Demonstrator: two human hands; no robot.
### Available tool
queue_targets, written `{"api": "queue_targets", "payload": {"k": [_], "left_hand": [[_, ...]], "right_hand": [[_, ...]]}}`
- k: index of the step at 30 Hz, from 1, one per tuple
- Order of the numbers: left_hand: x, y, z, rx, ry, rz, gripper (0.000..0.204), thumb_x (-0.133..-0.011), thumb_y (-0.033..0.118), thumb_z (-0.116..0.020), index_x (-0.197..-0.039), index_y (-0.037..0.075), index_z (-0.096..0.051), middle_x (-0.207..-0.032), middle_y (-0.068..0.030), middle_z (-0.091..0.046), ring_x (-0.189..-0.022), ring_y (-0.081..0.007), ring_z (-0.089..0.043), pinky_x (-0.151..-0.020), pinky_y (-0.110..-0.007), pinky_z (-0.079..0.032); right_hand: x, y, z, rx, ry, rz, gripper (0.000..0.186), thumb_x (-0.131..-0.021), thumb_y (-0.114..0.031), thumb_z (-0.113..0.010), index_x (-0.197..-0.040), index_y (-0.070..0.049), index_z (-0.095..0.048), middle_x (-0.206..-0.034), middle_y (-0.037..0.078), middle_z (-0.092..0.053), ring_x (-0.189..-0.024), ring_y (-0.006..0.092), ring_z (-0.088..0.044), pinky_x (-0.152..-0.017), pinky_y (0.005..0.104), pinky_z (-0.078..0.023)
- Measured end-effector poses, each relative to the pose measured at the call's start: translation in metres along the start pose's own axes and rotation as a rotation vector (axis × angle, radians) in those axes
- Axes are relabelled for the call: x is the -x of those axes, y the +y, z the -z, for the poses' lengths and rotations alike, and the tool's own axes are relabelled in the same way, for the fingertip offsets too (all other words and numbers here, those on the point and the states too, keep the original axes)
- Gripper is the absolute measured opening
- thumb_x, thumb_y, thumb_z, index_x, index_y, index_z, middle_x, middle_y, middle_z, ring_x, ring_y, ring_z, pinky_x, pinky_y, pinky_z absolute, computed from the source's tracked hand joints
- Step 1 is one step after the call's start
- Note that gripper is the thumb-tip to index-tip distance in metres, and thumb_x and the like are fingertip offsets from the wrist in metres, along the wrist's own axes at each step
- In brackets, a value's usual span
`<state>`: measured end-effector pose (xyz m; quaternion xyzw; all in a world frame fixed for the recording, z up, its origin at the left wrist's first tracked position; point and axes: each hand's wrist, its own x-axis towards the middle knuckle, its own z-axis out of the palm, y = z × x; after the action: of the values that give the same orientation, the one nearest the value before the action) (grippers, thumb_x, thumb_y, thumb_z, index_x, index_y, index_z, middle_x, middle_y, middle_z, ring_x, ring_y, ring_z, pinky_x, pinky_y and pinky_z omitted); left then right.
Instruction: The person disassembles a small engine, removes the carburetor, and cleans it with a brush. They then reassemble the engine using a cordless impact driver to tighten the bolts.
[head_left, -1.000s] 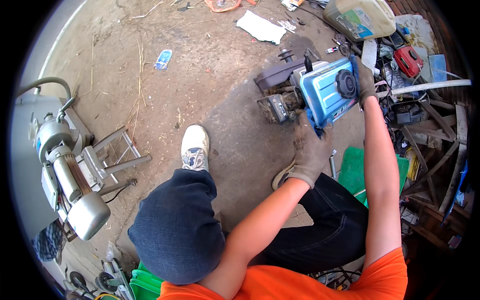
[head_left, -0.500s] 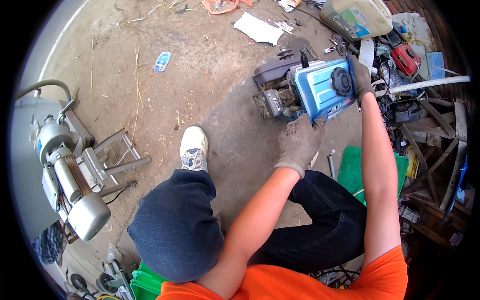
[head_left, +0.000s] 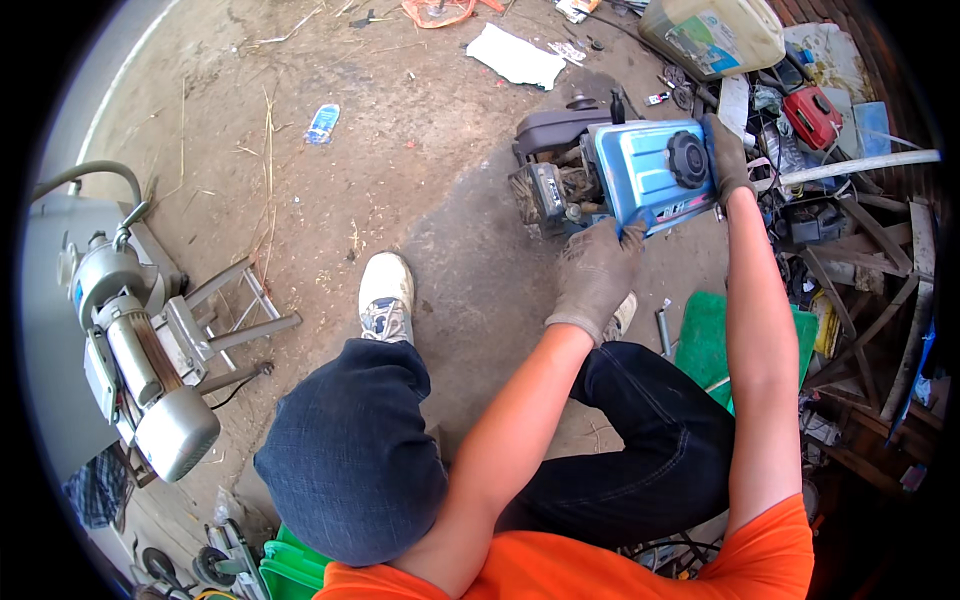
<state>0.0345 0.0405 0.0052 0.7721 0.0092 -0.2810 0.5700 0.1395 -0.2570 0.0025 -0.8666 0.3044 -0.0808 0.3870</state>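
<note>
A small engine [head_left: 545,195] with a dark grey cover sits on the concrete ground in front of me, with a blue metal fuel tank [head_left: 640,170] and its black cap [head_left: 686,160] at its right. My left hand [head_left: 595,275], in a grey-brown glove, grips the tank's lower left corner; its fingertips are partly hidden. My right hand [head_left: 725,160], gloved too, is wrapped round the tank's right end.
Grey machinery [head_left: 130,350] with a metal stand [head_left: 230,320] is at left. A green mat [head_left: 710,335], a pale jerrycan [head_left: 710,35], a red tank [head_left: 810,118] and piled scrap [head_left: 860,270] lie right. Litter [head_left: 515,55] lies ahead.
The blue tank and engine have shifted slightly away from me. My left hand and forearm have moved a little forward and left, still at the tank.
</note>
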Motion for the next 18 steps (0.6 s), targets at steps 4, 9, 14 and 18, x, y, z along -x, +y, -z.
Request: {"api": "queue_targets", "payload": {"k": [4, 9, 14, 18], "left_hand": [[-0.002, -0.001, -0.002, 0.003, -0.016, -0.023, 0.048, -0.101, 0.045, -0.05, -0.092, 0.002, -0.069, -0.087, -0.0188, -0.071, -0.09, -0.0398, -0.067, -0.079, -0.049, -0.051], [-0.004, -0.005, -0.006, -0.029, -0.008, -0.005, 0.047, -0.101, 0.045, -0.05, -0.094, 0.003, -0.07, -0.089, -0.0186, -0.071, -0.09, -0.0397, -0.067, -0.079, -0.049, -0.051], [-0.004, -0.001, -0.014, -0.003, -0.032, 0.017, 0.046, -0.1, 0.045, -0.051, -0.097, 0.003, -0.07, -0.09, -0.0207, -0.071, -0.091, -0.0406, -0.067, -0.08, -0.051, -0.05], [-0.002, 0.0, -0.009, -0.006, 0.007, 0.011, 0.045, -0.1, 0.043, -0.051, -0.098, 0.002, -0.069, -0.09, -0.0233, -0.069, -0.092, -0.0429, -0.066, -0.08, -0.052, -0.05]], "right_hand": [[-0.012, 0.011, 0.005, 0.064, 0.034, -0.062, 0.067, -0.086, -0.056, -0.056, -0.104, 0.007, -0.069, -0.095, 0.021, -0.068, -0.091, 0.0295, -0.06, -0.088, 0.0395, -0.045], [-0.009, 0.011, 0.007, 0.161, 0.037, -0.057, 0.066, -0.085, -0.055, -0.056, -0.102, 0.008, -0.068, -0.098, 0.027, -0.067, -0.093, 0.0355, -0.061, -0.089, 0.0418, -0.045], [-0.019, 0.028, 0.022, 0.345, 0.071, 0.077, 0.068, -0.085, -0.056, -0.053, -0.102, 0.008, -0.068, -0.101, 0.03, -0.067, -0.097, 0.0397, -0.063, -0.091, 0.044, -0.044], [-0.005, 0.014, 0.016, 0.229, 0.05, 0.002, 0.069, -0.086, -0.056, -0.052, -0.105, 0.008, -0.067, -0.105, 0.031, -0.067, -0.101, 0.0419, -0.063, -0.093, 0.0447, -0.044]]}}
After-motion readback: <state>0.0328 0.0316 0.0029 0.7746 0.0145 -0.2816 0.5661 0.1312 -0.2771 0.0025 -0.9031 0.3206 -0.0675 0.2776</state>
